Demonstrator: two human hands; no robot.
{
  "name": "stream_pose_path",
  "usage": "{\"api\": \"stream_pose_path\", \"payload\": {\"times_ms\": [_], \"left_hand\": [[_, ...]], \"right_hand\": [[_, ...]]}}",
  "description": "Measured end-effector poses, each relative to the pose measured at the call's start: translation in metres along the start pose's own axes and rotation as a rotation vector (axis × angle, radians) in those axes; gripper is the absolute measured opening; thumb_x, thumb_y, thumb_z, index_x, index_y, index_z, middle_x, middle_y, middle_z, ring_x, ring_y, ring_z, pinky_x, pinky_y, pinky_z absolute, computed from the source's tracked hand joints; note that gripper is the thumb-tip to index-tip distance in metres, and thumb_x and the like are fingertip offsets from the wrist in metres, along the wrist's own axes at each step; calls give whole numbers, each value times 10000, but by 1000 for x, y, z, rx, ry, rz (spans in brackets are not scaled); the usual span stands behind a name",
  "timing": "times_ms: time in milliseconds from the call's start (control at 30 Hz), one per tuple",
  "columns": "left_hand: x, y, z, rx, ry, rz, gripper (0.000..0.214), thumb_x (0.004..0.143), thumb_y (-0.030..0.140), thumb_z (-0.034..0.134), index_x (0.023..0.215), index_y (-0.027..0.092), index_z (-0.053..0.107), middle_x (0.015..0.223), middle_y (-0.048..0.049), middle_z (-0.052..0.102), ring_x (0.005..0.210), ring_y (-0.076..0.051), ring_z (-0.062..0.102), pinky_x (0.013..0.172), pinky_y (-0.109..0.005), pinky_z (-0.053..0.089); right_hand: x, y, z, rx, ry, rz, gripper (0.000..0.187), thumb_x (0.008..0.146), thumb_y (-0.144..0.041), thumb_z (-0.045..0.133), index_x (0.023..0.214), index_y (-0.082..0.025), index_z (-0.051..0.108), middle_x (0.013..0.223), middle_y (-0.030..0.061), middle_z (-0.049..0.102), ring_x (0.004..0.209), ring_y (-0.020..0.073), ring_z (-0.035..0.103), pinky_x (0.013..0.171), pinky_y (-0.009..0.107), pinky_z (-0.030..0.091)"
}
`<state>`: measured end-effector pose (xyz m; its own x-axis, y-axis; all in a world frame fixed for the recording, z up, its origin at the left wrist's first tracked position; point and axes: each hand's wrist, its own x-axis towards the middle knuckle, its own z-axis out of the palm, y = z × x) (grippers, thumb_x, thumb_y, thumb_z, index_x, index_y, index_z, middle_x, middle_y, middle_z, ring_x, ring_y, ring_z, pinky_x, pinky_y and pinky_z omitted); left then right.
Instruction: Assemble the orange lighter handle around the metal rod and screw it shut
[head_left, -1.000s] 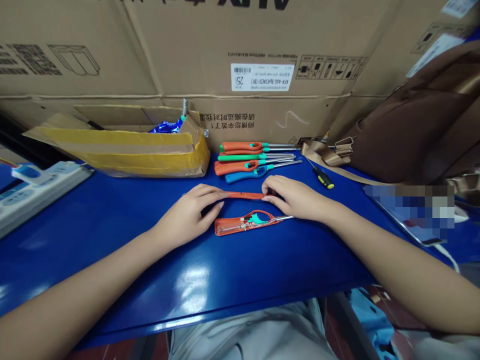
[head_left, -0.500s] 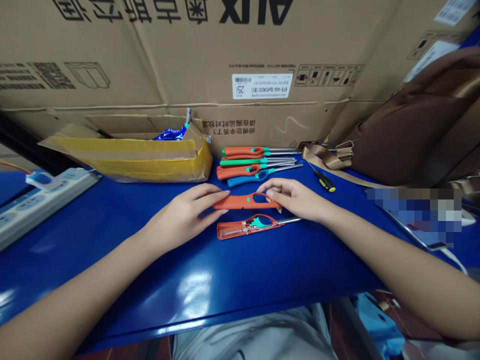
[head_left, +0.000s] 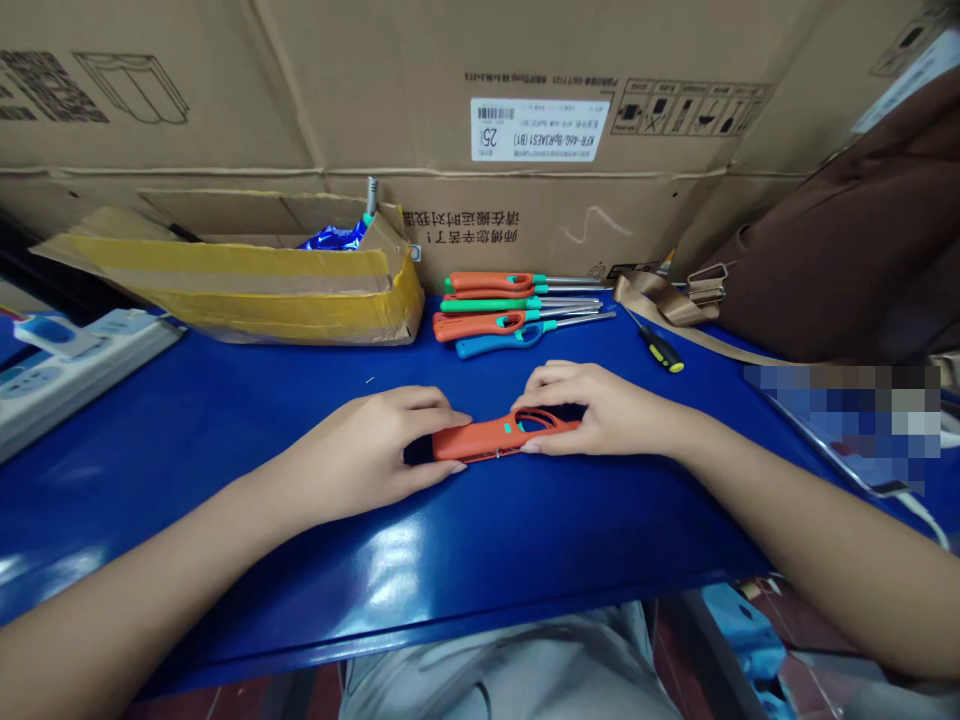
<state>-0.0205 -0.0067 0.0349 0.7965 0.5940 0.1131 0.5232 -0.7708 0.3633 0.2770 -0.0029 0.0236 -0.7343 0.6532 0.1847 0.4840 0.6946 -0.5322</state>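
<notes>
An orange lighter casing [head_left: 484, 437] lies on the blue table, its upper half sitting over the lower half with a thin gap along the near edge. My left hand [head_left: 390, 440] pinches its left end between thumb and fingers. Around the trigger loop at the other end, my right hand [head_left: 581, 408] is closed with thumb and fingers on both sides. A bit of teal shows in the loop. The metal tube on the right is hidden by my right hand. Beyond the hands lie several long-necked lighters [head_left: 495, 318] in orange, green and blue.
A yellow-taped carton [head_left: 300, 300] stands at the back left beside a power strip [head_left: 82, 370]. Right of the lighters lie a black-and-yellow screwdriver [head_left: 660, 350] and a tan strap [head_left: 652, 305]. A phone [head_left: 840, 430] and a brown bag [head_left: 817, 250] are farther right.
Both hands have brought the orange upper half nearer to me and set it over the open lower half, whose inner parts are now covered. The view has tilted downward slightly.
</notes>
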Motion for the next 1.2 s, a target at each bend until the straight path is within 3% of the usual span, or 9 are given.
{"api": "stream_pose_path", "payload": {"times_ms": [267, 567, 700, 900, 1200], "left_hand": [[-1, -1, 5, 42, -21, -2, 296, 917, 335, 697, 1189, 221, 725, 1135, -62, 718, 985, -233, 691, 866, -347, 558], [-1, 2, 5, 22, -42, -56, 257, 918, 313, 695, 1151, 217, 745, 1114, -41, 713, 919, -206, 706, 820, -325, 563], [0, 11, 8, 181, -14, -30, 226, 939, 348, 668, 1086, 204, 761, 1044, -62, 719, 865, -216, 709, 754, -323, 561], [1, 21, 18, 501, 38, 65, 210, 936, 288, 639, 1026, 126, 737, 886, -86, 726, 780, -253, 694, 668, -357, 536], [4, 9, 24, 421, 146, 144, 338, 1066, 377, 484, 919, 156, 694, 822, -40, 673, 727, -199, 641, 662, -324, 475]], "right_hand": [[-1, 1, 4, -116, -16, -3, 338, 889, -430, 747, 1158, -227, 770, 1058, 84, 675, 990, 235, 624, 877, 364, 503], [-2, 3, 8, -232, -26, 3, 429, 899, -467, 734, 1236, -203, 752, 1092, 104, 671, 986, 249, 633, 863, 366, 507], [-3, -1, 12, -321, -38, -16, 448, 914, -481, 712, 1234, -168, 742, 1047, 109, 686, 945, 250, 641, 833, 366, 518], [-2, -18, 17, -591, -116, -44, 354, 953, -339, 636, 1196, -92, 710, 1093, 166, 694, 904, 288, 670, 797, 407, 531], [-3, -9, 16, -429, -80, -99, 336, 1052, -329, 469, 1199, -124, 691, 1000, 118, 692, 886, 239, 656, 786, 359, 524]]}}
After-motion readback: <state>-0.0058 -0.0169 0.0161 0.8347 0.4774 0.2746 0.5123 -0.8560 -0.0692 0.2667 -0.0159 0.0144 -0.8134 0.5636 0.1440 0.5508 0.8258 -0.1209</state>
